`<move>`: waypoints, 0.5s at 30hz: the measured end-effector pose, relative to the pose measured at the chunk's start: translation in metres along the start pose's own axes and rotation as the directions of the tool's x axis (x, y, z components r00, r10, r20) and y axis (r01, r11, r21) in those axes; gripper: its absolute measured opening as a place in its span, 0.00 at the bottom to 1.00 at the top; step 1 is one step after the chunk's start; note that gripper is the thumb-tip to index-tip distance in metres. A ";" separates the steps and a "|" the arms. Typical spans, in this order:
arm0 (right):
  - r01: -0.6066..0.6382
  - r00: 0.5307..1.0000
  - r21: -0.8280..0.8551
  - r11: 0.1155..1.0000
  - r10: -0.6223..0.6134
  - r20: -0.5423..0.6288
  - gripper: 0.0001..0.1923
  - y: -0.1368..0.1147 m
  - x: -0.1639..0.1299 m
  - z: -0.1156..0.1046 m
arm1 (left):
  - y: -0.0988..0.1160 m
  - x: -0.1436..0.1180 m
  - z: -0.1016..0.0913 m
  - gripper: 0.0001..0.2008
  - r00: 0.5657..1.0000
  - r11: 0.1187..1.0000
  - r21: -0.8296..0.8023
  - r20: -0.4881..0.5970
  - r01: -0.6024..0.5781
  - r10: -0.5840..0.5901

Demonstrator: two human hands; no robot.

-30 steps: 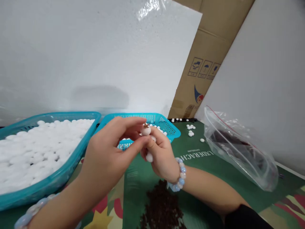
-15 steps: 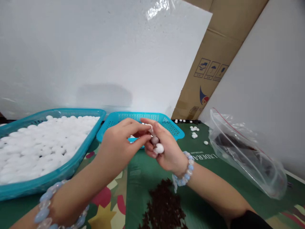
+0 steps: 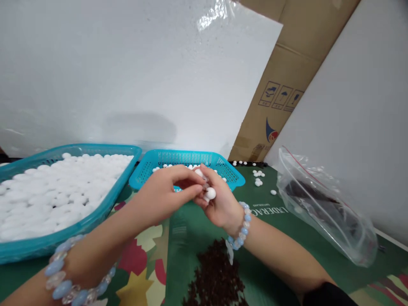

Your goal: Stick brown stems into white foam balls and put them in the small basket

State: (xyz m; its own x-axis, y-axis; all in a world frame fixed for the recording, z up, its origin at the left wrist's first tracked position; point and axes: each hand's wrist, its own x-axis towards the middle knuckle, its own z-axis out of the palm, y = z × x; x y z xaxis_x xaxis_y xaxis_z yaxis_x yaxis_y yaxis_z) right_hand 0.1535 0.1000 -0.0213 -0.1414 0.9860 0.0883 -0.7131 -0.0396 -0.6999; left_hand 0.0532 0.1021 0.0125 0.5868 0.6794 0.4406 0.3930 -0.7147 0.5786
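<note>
My left hand (image 3: 161,196) and my right hand (image 3: 219,203) meet just in front of the small teal basket (image 3: 236,180). The right hand holds white oval beads (image 3: 211,194) between its fingers. The left thumb and forefinger pinch at a bead (image 3: 199,173) held at the right fingertips. Both wrists wear pale blue bead bracelets (image 3: 239,234). A heap of small dark brown pieces (image 3: 216,278) lies on the green mat below the hands.
A large teal basket (image 3: 95,214) full of white beads stands at the left. Loose white beads (image 3: 259,182) lie behind on the mat (image 3: 274,231). A clear zip bag (image 3: 321,204) with dark pieces lies at the right. White foam boards and a cardboard box (image 3: 280,97) stand behind.
Both hands have come down from in front of the small basket toward the mat. The bead held up at the fingertips is now lower, with the left fingers closed over it.
</note>
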 end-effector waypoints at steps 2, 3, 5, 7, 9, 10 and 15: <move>0.009 1.000 0.032 0.999 -0.008 -0.019 0.10 -0.003 0.000 0.001 | 0.002 -0.001 -0.013 0.07 0.997 1.000 -0.007 -0.076 0.026 -0.027; 0.016 0.999 0.049 0.999 -0.014 -0.034 0.10 -0.004 0.000 0.002 | -0.001 -0.002 -0.022 0.08 0.987 0.999 0.037 -0.156 0.039 -0.033; 0.042 0.997 0.077 0.996 -0.036 -0.075 0.11 -0.007 0.001 0.002 | -0.014 -0.007 -0.049 0.12 0.927 0.973 0.179 -0.367 0.148 -0.074; 0.068 0.993 0.082 0.994 -0.060 -0.103 0.11 -0.009 0.001 0.002 | -0.038 -0.016 -0.081 0.20 0.848 0.887 0.340 -0.521 0.312 -0.099; 0.080 0.990 0.069 0.994 -0.071 -0.124 0.11 -0.010 0.000 0.001 | -0.067 -0.031 -0.112 0.24 0.767 0.737 0.445 -0.624 0.508 -0.152; 0.086 0.988 0.056 0.995 -0.078 -0.134 0.10 -0.010 -0.001 0.001 | -0.080 -0.041 -0.125 0.24 0.723 0.663 0.439 -0.652 0.606 -0.229; 0.078 0.982 -0.006 0.997 -0.078 -0.173 0.09 -0.007 -0.007 0.001 | -0.099 -0.087 -0.151 0.19 0.695 0.503 0.483 -0.430 0.716 -0.576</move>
State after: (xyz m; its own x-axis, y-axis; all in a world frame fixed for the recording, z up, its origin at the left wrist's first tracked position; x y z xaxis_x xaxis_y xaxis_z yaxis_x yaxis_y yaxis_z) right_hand 0.1590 0.0937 -0.0159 0.0355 0.9992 0.0190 -0.7176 0.0387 -0.6954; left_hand -0.1432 0.1389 0.0204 -0.1226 0.9557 0.2677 0.9604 0.0462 0.2749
